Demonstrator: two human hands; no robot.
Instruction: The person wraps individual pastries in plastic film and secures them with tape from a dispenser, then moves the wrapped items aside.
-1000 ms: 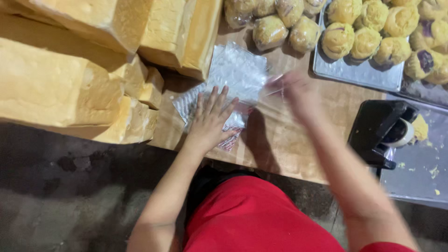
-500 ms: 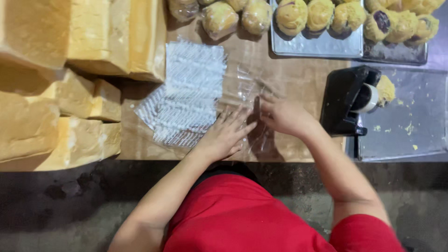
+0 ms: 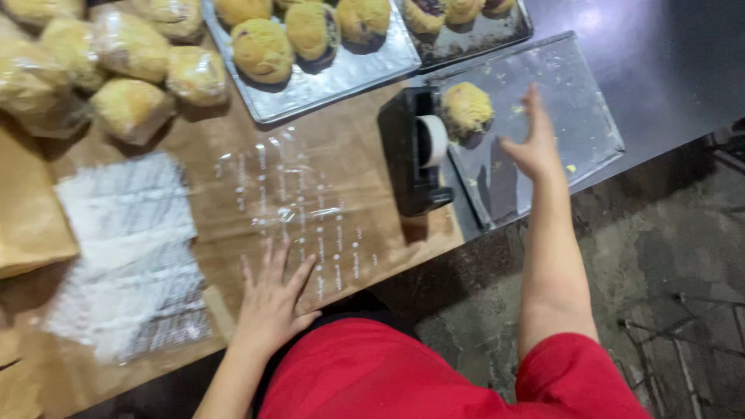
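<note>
**Left hand flat on clear bag, right hand open over the tray bun**

Left hand (image 3: 272, 299): grip open, fingers spread, palm down, holding nothing. Fingertips rest on the near edge of a clear plastic bag (image 3: 299, 209) with rows of small white print, lying flat on the brown bench (image 3: 388, 248).

Right hand (image 3: 534, 140): grip open, fingers extended, nothing held. It hangs over the near metal tray (image 3: 590, 132), just beside a single yellow bun (image 3: 466, 110) that sits at the tray's left end. Can't tell if the fingers touch the bun or the tray; the hand is a bit blurred.

Around that:
- black tape dispenser (image 3: 415, 151) with a white roll stands on the bench between the clear bag and the near tray, touching or right up against the tray's left edge
- stack of clear bags (image 3: 128, 256) lies left of the left hand, well apart from the right
- far tray (image 3: 334, 74) beyond the clear bag carries unwrapped yellow buns, some with a dark filling showing
- wrapped buns (image 3: 132, 77) piled on the bench at far left
- brown paper (image 3: 31, 209) at the left edge, partly out of view
- person's red shirt (image 3: 403, 380) fills the bottom; grey floor (image 3: 675, 295) to the right
</note>
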